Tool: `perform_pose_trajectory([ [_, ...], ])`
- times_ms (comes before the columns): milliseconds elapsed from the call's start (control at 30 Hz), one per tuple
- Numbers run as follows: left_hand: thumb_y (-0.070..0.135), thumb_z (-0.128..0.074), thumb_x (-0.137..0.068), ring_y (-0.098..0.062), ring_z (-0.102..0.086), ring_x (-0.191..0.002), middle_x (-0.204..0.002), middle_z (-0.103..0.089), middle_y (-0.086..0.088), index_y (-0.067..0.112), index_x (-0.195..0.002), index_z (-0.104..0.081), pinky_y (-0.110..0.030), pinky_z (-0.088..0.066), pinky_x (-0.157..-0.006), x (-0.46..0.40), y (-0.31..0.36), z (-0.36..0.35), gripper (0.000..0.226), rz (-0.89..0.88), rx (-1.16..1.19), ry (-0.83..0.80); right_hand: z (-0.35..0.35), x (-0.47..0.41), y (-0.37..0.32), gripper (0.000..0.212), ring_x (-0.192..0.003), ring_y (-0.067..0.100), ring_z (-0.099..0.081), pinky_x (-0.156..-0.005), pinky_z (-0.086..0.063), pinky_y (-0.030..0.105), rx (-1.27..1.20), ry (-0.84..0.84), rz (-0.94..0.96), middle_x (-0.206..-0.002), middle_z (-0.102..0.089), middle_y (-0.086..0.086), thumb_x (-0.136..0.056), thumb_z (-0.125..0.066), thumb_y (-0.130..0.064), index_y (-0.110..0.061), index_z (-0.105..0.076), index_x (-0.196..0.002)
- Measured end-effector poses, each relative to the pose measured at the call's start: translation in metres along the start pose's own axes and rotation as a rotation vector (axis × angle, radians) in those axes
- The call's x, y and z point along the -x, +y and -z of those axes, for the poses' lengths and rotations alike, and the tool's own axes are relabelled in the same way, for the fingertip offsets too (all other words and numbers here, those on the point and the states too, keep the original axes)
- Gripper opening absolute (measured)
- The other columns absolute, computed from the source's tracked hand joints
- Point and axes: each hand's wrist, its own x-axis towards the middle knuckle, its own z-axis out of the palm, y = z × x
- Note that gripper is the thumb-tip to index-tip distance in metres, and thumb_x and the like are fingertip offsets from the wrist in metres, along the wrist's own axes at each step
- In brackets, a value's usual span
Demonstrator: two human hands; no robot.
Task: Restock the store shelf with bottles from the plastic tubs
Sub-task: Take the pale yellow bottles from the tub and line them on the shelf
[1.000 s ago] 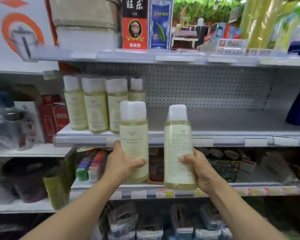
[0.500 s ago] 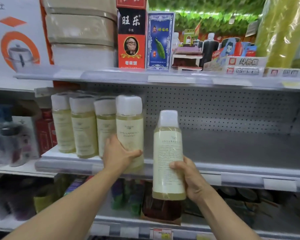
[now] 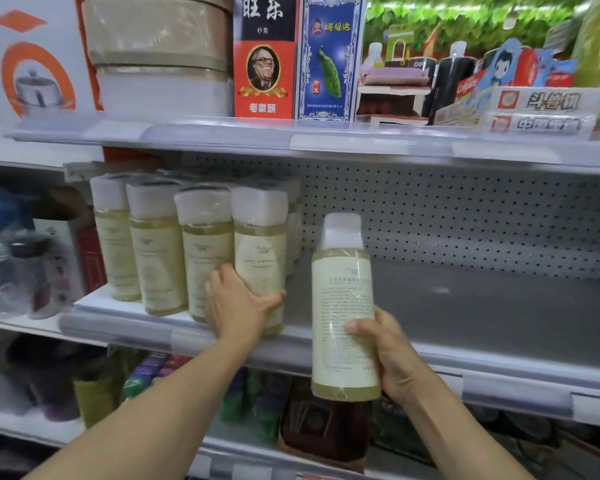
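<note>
Shelf: the white metal store shelf with a pegboard back [image 3: 465,306] is bare on its right side; a row of matching bottles stands at its left end.
Row of stock: three tall pale-yellow plastic bottles with white square caps [image 3: 156,251] stand upright, touching side by side, with more behind them.
Bottle in my right hand: a tall clear plastic bottle of pale-yellow liquid with a cream back label [image 3: 343,306] hangs upright in front of the shelf's lip, not yet on it.
Bottle in my left hand: the same kind of bottle, front label showing [image 3: 260,244], stands at the shelf's front edge, just beside the row.
Left hand [image 3: 236,303]: my fingers and thumb curl round the lower body.
Right hand [image 3: 392,355]: I wrap the lower half, thumb across the label.
Handling: full, so I judge them fairly heavy; stiff walls, with a slick shrink film that could slide.
Where to hold: low on the body, never by the cap.
</note>
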Motion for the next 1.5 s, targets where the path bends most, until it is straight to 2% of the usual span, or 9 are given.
perform_pose_trajectory([
  [100,0.044,-0.085,-0.059,-0.026,-0.042,-0.111,-0.112,-0.043,-0.007,0.008,-0.109,-0.046,-0.041,-0.039,-0.089,0.001,0.003,-0.004,0.074,0.019,-0.028,-0.001,0.002,-0.004,0.001,0.076,-0.085,0.027,-0.071,-0.064,-0.058,0.036,-0.011,-0.012,-0.002,-0.099,-0.073,0.013,-0.040,-0.076,-0.024,-0.007,-0.059,-0.112],
  [533,0.043,-0.086,-0.059,-0.024,-0.044,-0.102,-0.113,-0.043,-0.009,0.008,-0.112,-0.039,-0.032,-0.036,-0.080,0.001,0.004,-0.015,0.078,-0.013,-0.121,0.070,0.011,-0.013,0.008,0.082,-0.089,0.029,-0.070,-0.066,-0.057,0.038,-0.023,-0.018,-0.038,-0.103,-0.072,0.015,-0.040,-0.077,-0.025,-0.006,-0.056,-0.117],
  [767,0.039,-0.086,-0.061,-0.024,-0.050,-0.109,-0.116,-0.047,-0.006,0.012,-0.114,-0.040,-0.035,-0.043,-0.088,0.005,-0.002,0.003,0.075,-0.118,-0.173,-0.020,0.008,-0.011,0.009,0.084,-0.088,0.029,-0.070,-0.066,-0.057,0.038,-0.029,-0.008,-0.027,-0.103,-0.071,0.016,-0.039,-0.077,-0.026,-0.004,-0.056,-0.117],
  [1000,0.040,-0.081,-0.069,-0.023,-0.051,-0.115,-0.129,-0.043,-0.004,0.014,-0.128,-0.034,-0.040,-0.044,-0.091,0.020,-0.002,0.028,0.080,-0.106,-0.169,-0.104,0.003,0.002,0.004,0.083,-0.089,0.027,-0.071,-0.066,-0.057,0.037,-0.001,0.032,0.012,-0.102,-0.072,0.012,-0.040,-0.077,-0.028,-0.006,-0.056,-0.117],
  [1100,0.040,-0.077,-0.075,-0.019,-0.051,-0.114,-0.130,-0.043,-0.001,0.017,-0.131,-0.037,-0.041,-0.046,-0.094,0.029,-0.003,0.040,0.072,-0.185,-0.128,-0.149,0.000,0.011,-0.004,0.083,-0.092,0.028,-0.070,-0.069,-0.057,0.039,0.010,0.050,0.034,-0.105,-0.071,0.012,-0.040,-0.077,-0.028,-0.007,-0.056,-0.118],
  [1167,0.038,-0.072,-0.081,-0.014,-0.052,-0.108,-0.124,-0.049,0.003,0.019,-0.129,-0.044,-0.033,-0.047,-0.089,0.035,0.001,0.048,0.059,-0.243,-0.010,-0.236,-0.002,0.018,-0.009,0.083,-0.092,0.028,-0.069,-0.071,-0.057,0.040,0.007,0.047,0.041,-0.107,-0.071,0.013,-0.041,-0.077,-0.027,-0.007,-0.056,-0.118],
  [1233,0.039,-0.065,-0.086,-0.010,-0.053,-0.105,-0.120,-0.055,0.005,0.019,-0.131,-0.048,-0.024,-0.042,-0.085,0.038,0.011,0.059,0.052,-0.222,0.197,-0.413,-0.005,0.026,-0.014,0.082,-0.090,0.028,-0.069,-0.070,-0.058,0.039,-0.011,0.022,0.041,-0.104,-0.071,0.014,-0.041,-0.076,-0.027,-0.006,-0.056,-0.118],
  [1400,0.054,-0.057,-0.083,-0.011,-0.047,-0.123,-0.137,-0.051,0.007,0.020,-0.139,-0.044,-0.026,-0.032,-0.091,0.034,0.046,0.085,0.067,-0.089,0.546,-0.824,-0.015,0.047,-0.022,0.098,-0.092,0.029,-0.068,-0.070,-0.057,0.039,-0.037,-0.113,0.026,-0.105,-0.069,0.016,-0.034,-0.091,-0.035,-0.003,-0.056,-0.119],
  [1500,0.042,-0.061,-0.083,-0.013,-0.056,-0.112,-0.123,-0.062,0.002,0.017,-0.126,-0.054,-0.022,-0.040,-0.082,0.040,0.061,0.093,0.050,-0.096,0.603,-1.002,-0.023,0.056,-0.024,0.092,-0.095,0.030,-0.067,-0.073,-0.056,0.038,-0.015,-0.164,0.027,-0.108,-0.067,0.016,-0.043,-0.087,-0.032,-0.002,-0.053,-0.123],
])
